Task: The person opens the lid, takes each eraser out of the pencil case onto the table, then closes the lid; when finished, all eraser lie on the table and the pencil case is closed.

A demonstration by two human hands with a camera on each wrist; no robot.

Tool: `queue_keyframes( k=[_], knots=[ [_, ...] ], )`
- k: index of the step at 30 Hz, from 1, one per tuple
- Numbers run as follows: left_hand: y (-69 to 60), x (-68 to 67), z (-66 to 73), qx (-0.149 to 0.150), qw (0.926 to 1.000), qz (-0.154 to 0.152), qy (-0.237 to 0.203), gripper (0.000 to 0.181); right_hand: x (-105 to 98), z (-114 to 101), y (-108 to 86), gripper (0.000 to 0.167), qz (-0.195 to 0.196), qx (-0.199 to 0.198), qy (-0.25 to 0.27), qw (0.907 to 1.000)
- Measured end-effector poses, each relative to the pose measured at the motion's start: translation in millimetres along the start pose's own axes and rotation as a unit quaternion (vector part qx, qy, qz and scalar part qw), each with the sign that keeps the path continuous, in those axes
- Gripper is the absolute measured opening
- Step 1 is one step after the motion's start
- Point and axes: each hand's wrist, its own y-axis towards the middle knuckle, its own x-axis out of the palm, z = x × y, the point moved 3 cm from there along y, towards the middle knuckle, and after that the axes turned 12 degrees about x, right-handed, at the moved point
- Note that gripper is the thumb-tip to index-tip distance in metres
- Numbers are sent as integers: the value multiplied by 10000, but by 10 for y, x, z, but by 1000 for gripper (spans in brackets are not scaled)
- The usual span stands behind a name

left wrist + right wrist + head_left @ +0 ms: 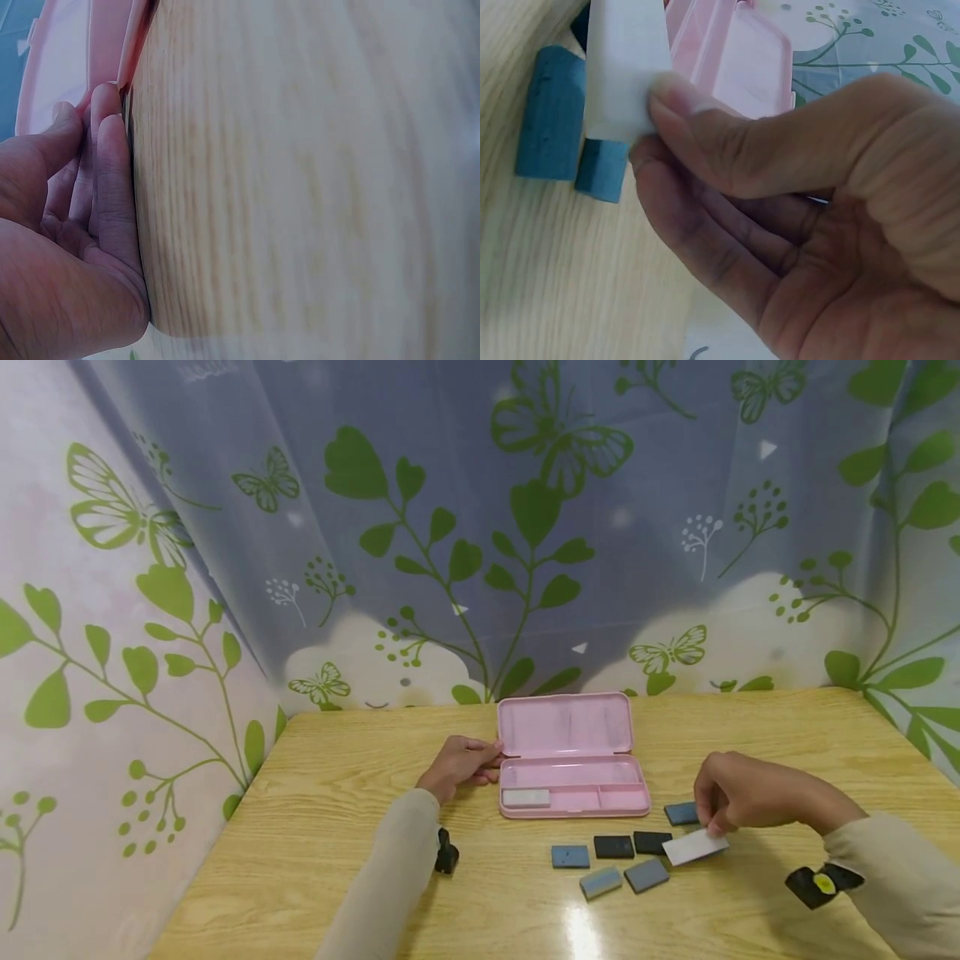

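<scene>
An open pink pencil case (pixel 573 814) lies on the table, lid tipped back. A white eraser (pixel 527 798) sits in its front left compartment. My left hand (pixel 462 764) touches the case's left side near the hinge; in the left wrist view its fingers (pixel 114 180) lie nearly straight along the pink edge. Right of the case, my right hand (pixel 746 793) pinches another white eraser (pixel 626 67) by one end between thumb and fingers, tilted above the table. Under and behind it is a dark blue block (pixel 681 813), partly hidden by the hand.
In front of the case lie a blue block (pixel 571 857), two black blocks (pixel 613 847), a grey-blue block (pixel 647 876) and a two-toned block (pixel 601 883). The wooden table (pixel 337 827) ends at a patterned curtain (pixel 442 527) behind and on the left.
</scene>
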Motion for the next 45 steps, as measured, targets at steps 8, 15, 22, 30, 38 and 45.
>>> queue_keyframes(
  k=[8, 15, 22, 30, 38, 45],
  knots=[
    [5, -5, -8, -55, 10000, -5, -39, 28, 64, 91, 6, 26, -379, -166, 302, 9987],
    [4, 0, 1, -70, 10000, -8, -15, 28, 116, 96, -10, 23, -811, -389, 746, 9932],
    [4, 0, 2, -69, 10000, 16, -26, 28, 161, 105, 0, 17, -901, -332, 743, 9926],
    [8, -7, -12, -59, 9999, -57, -113, 28, 190, 149, 18, 14, -870, -160, 628, 9941],
    [7, -10, -10, -57, 9999, -84, -80, 27, 144, 151, 29, 13, -704, -275, 545, 9956],
    [4, -3, -3, -30, 9999, -94, -78, 27, 120, 45, 122, 14, -481, -287, 333, 9979]
  ],
)
